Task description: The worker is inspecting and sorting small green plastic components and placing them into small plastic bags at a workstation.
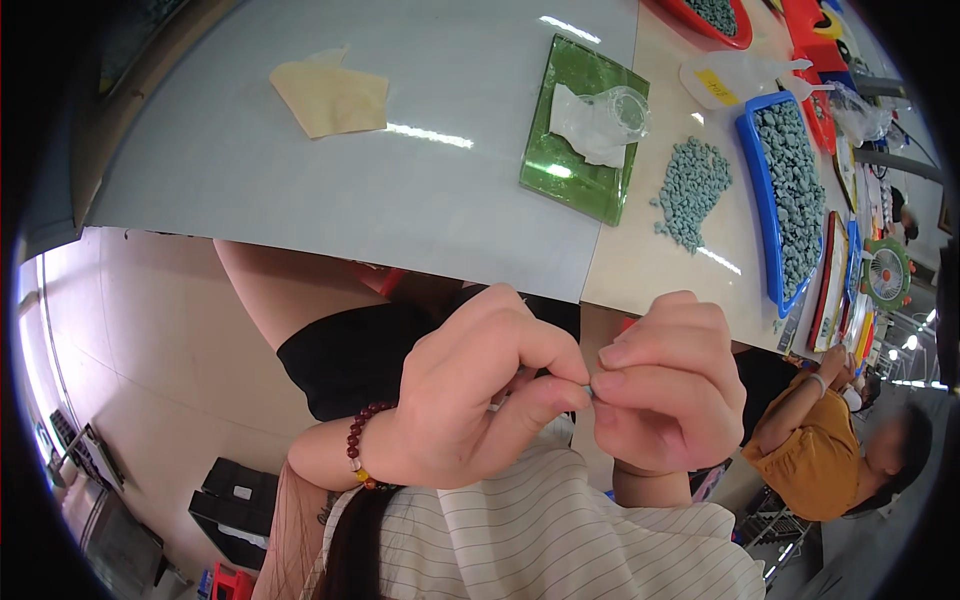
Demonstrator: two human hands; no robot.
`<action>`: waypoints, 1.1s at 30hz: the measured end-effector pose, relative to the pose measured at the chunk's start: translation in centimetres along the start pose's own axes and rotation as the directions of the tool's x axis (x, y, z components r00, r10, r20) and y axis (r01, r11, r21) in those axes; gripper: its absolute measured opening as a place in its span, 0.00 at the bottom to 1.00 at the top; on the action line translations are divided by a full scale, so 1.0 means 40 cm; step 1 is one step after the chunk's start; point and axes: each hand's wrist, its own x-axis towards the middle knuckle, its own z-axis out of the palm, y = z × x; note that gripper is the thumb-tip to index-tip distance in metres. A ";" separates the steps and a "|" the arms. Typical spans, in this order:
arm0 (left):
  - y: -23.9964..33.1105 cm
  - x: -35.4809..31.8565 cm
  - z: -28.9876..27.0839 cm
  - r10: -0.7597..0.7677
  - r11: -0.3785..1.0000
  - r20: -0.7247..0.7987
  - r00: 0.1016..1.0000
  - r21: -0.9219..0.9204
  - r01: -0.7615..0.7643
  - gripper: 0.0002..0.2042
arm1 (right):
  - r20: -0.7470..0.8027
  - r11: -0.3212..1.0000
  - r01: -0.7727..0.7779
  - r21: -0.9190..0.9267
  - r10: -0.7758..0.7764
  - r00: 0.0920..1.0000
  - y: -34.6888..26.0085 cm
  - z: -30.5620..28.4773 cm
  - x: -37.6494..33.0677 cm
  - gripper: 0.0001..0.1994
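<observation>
My left hand point(480, 385), with a dark red bead bracelet point(355, 448) at the wrist, is closed in a pinch above my lap. Facing it, my right hand point(675, 385) is closed too, thumb and fingertips meeting those of the left. Between the fingertips a sliver of a tiny blue-green stone point(588, 392) shows; the fingers cover most of it. On the table beyond lies a loose spread of similar blue-green stones point(692, 190), apart from both hands.
A blue tray point(752, 160) of stones stands at the right. Left of the spread is a green glass slab point(540, 165) bearing white paper point(578, 128) and a clear round dish point(625, 112). Sandpaper-like tan sheet point(335, 95) lies far left. A co-worker point(815, 450) sits at right.
</observation>
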 end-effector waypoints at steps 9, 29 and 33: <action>-0.013 -0.019 0.015 0.085 0.996 -0.134 0.987 -0.028 -0.090 0.09 | 0.021 0.998 0.063 -0.014 -0.063 0.998 -0.009 0.009 0.019 0.13; -0.027 0.003 -0.063 0.165 0.938 0.126 0.978 -0.328 -0.116 0.09 | 0.097 0.763 0.253 -0.596 -0.244 0.965 0.133 -0.030 0.177 0.07; -0.024 0.000 -0.058 0.141 0.905 0.077 0.987 -0.414 -0.097 0.08 | 0.104 0.748 0.257 -0.612 -0.246 0.964 0.136 -0.029 0.178 0.07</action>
